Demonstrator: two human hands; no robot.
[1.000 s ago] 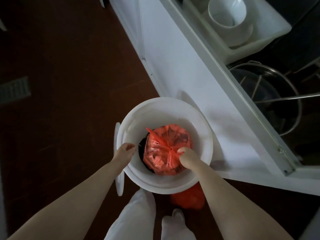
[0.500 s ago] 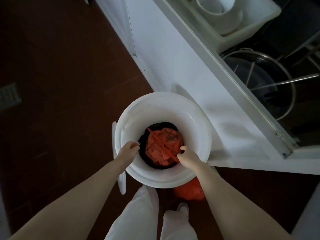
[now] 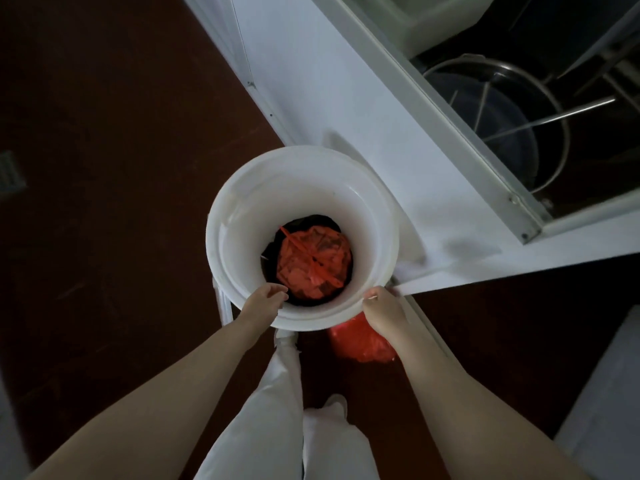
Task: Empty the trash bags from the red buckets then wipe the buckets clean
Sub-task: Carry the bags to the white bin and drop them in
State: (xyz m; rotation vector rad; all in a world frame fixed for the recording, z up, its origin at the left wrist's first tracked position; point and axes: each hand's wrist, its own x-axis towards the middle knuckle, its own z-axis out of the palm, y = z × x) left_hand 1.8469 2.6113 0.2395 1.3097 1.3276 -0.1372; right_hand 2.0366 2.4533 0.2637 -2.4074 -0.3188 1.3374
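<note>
Tied red trash bag point(image 3: 313, 263) sits low in the white bucket point(image 3: 374, 216), on top of smth dark at the bottom; its knot tails cross the top. Nothing is touching the bag. Bucket stands upright on the dark brown floor point(image 3: 114, 140), just beside the white cabinet point(image 3: 322, 81).

Left hand point(image 3: 265, 301) grips the near rim, fingers curled over the edge into the inside, thumb outside. Right hand point(image 3: 382, 308) grips the near-right rim w/ fingers wrapped round the lip. A flat white piece point(image 3: 223, 303), maybe a lid, pokes out under the bucket's left side.

A second red bag point(image 3: 360, 344) lies on the floor just behind the bucket's near edge, by the person's white trouser legs point(image 3: 273, 420).

Cabinet top is open: big steel pot point(image 3: 498, 126) w/ a metal rod across it, pale tub point(image 3: 426, 19) further back.
</note>
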